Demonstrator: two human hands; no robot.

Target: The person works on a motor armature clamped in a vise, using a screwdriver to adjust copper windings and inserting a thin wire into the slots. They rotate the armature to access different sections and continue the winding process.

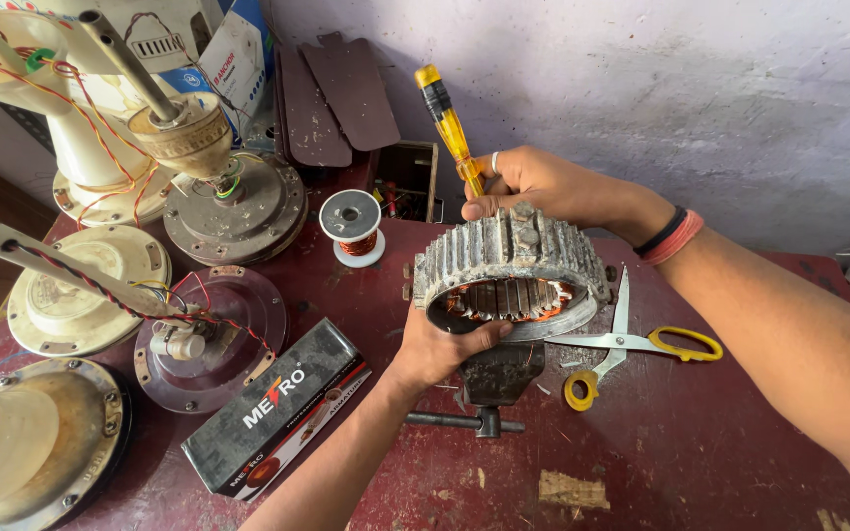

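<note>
Stator ring [512,270] with copper windings, mid-bench, over small vise [489,379]. Left hand [440,344] clamped on near rim, steadying. Right hand [533,187] closed around yellow screwdriver [450,123], fingers also resting on far top of ring; tip hidden behind hand. Step in hand, likely: prying or probing at winding slots. Next move probably calls for firm hold on ring and careful tip placement. Yellow-handled scissors [641,339] just right, wire spool [350,224] far left, dark box [277,413] near left.
</note>
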